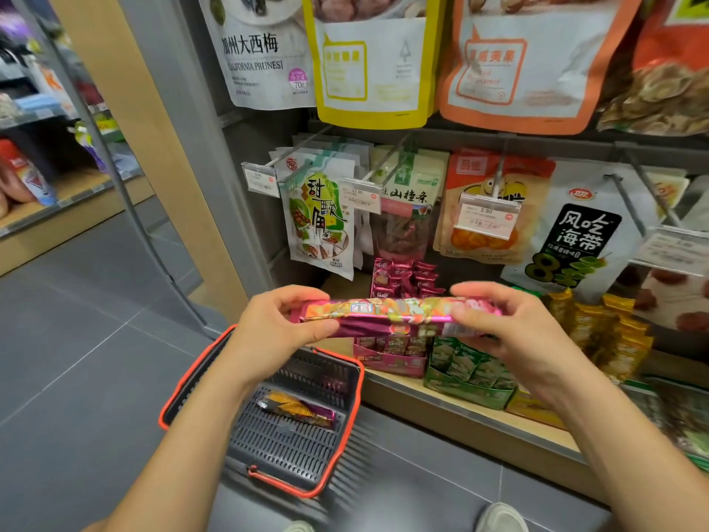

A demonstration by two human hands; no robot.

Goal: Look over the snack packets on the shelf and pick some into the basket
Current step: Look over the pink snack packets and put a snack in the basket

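In the middle of the frame a long pink packet (387,316) is held level at both its ends. The fingers of the left hand (276,324) and of the right hand (510,332) are clamped on it. Below it, in the lower middle, the red-rimmed basket (358,378) is seen on the floor beside the shelf (460,412), and one orange packet (297,410) is lying inside.

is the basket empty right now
No, an orange-and-purple packet lies on the floor of the basket.
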